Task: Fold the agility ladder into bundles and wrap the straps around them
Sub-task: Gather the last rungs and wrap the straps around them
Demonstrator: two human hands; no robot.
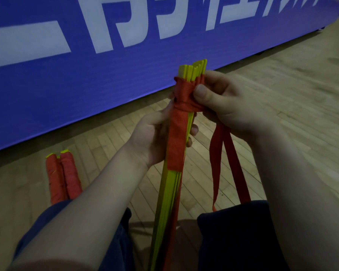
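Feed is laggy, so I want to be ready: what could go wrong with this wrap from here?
The wrap sits near the rung tips and could slide off the bundle. Only the right hand pins it; easing off may loosen turns. The hanging strap loop could tangle.

Both hands (184, 114) grip the ladder bundle (172, 184) — strap (219, 153) dangling.

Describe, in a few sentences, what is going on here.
A seated person holds a bundle of yellow rungs. The left hand grips it just below the wrap. The right hand pinches the orange strap wound near its top, a loose length hanging below. Two wrapped bundles lie on the wooden floor at left.
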